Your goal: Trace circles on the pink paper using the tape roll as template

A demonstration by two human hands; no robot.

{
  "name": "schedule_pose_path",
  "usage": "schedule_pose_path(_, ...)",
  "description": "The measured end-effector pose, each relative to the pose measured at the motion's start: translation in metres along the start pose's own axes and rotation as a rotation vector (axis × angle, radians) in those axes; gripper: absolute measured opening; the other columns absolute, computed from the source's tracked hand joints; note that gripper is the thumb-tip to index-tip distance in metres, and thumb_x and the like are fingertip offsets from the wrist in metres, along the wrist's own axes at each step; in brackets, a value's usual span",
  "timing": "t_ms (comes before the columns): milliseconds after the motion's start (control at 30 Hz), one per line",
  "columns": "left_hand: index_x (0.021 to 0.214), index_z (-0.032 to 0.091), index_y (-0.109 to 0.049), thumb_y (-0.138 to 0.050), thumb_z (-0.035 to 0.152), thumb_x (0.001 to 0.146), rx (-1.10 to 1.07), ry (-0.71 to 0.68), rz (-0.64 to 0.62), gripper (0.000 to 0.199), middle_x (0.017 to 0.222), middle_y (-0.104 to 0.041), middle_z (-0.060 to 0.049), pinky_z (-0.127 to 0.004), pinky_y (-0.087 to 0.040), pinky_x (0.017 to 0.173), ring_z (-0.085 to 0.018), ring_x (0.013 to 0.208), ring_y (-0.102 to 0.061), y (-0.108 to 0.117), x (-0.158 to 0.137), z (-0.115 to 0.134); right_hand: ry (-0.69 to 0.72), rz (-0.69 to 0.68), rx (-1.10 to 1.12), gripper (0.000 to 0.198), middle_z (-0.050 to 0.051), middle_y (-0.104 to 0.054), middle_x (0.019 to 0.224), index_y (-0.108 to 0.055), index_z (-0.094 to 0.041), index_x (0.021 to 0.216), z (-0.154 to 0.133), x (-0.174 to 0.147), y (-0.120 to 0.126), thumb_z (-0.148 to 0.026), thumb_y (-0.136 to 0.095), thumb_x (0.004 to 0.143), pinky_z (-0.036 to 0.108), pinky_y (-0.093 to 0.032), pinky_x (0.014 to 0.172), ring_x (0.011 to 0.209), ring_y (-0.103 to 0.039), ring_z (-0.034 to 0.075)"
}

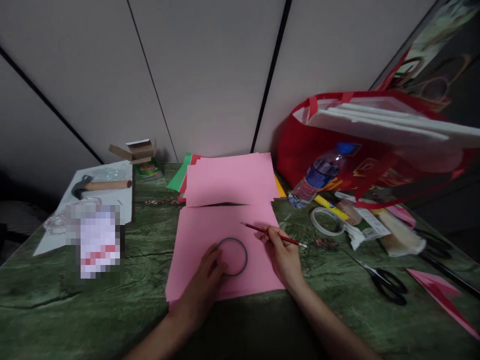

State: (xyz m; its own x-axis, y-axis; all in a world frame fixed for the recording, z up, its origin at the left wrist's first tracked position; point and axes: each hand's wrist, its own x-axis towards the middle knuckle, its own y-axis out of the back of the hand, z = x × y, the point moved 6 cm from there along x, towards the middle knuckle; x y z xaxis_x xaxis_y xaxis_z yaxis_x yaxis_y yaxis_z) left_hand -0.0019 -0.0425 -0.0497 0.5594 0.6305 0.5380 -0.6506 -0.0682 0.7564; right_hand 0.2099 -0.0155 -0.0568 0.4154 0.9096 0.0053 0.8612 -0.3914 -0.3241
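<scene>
A thin dark ring point(246, 256) lies flat on a sheet of pink paper point(200, 227) in front of me. My left hand point(205, 275) grips the ring's left side, the fingers bent over its rim and covering part of it. Between the fingers of my right hand point(285, 257) is a red pencil point(257, 228). Its dark tip points left, above the paper and beyond the ring, apart from it. The heel of this hand is at the sheet's right edge.
Behind lie more pink sheets point(228, 175) over coloured ones. On the right are scissors point(378, 280), a tape roll point(326, 221), a water bottle point(317, 175) and a red bag point(300, 145). On the left are a hammer point(101, 185), a small box point(148, 167) and a blurred-out item point(98, 245).
</scene>
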Motion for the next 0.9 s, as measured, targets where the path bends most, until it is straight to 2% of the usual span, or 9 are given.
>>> schedule_pose_path(233, 0.136, 0.019, -0.032, -0.04, 0.019, 0.093, 0.066, 0.05, -0.142, 0.044, 0.133, -0.048, -0.017, -0.042, -0.05, 0.094, -0.026, 0.129, -0.04, -0.006, -0.001, -0.002, -0.016, -0.004, -0.044, 0.031, 0.001, -0.059, 0.069, -0.056, -0.019, 0.064, 0.004, 0.001, 0.004, -0.043, -0.058, 0.083, 0.042, -0.049, 0.087, 0.08, -0.064, 0.019)
schedule_pose_path(567, 0.129, 0.017, -0.039, -0.04, 0.022, 0.094, 0.081, 0.045, -0.141, 0.036, 0.133, -0.047, -0.018, -0.043, -0.05, 0.094, -0.028, 0.131, -0.036, 0.001, 0.005, 0.005, -0.034, 0.015, -0.022, 0.029, -0.001, -0.055, 0.063, -0.057, -0.019, 0.066, 0.003, 0.0, 0.004, -0.044, -0.061, 0.08, 0.043, -0.049, 0.086, 0.076, -0.064, 0.02)
schedule_pose_path(700, 0.127, 0.013, -0.04, -0.04, 0.017, 0.093, 0.132, 0.006, -0.103, 0.034, 0.131, -0.048, -0.021, -0.044, -0.048, 0.096, -0.029, 0.133, -0.031, 0.007, 0.008, 0.012, -0.043, 0.079, 0.072, 0.027, -0.002, -0.056, 0.059, -0.062, -0.018, 0.072, -0.002, 0.003, 0.002, -0.043, -0.063, 0.079, 0.038, -0.052, 0.077, 0.063, -0.061, 0.015)
schedule_pose_path(767, 0.128, 0.012, -0.039, -0.036, 0.01, 0.092, 0.154, -0.012, -0.144, 0.036, 0.132, -0.047, -0.021, -0.044, -0.046, 0.098, -0.028, 0.134, -0.03, 0.007, 0.012, 0.015, -0.05, 0.071, 0.053, 0.025, -0.003, -0.057, 0.059, -0.063, -0.017, 0.075, -0.006, 0.009, -0.001, -0.042, -0.067, 0.076, 0.033, -0.053, 0.071, 0.058, -0.058, 0.012)
schedule_pose_path(900, 0.131, 0.007, -0.036, -0.031, 0.001, 0.088, 0.178, -0.089, -0.255, 0.044, 0.137, -0.042, -0.021, -0.043, -0.045, 0.1, -0.028, 0.135, -0.027, 0.001, 0.025, 0.022, -0.086, -0.029, -0.064, 0.032, -0.002, -0.062, 0.063, -0.067, -0.016, 0.08, -0.01, 0.027, -0.016, -0.044, -0.075, 0.065, 0.029, -0.053, 0.065, 0.058, -0.06, 0.012)
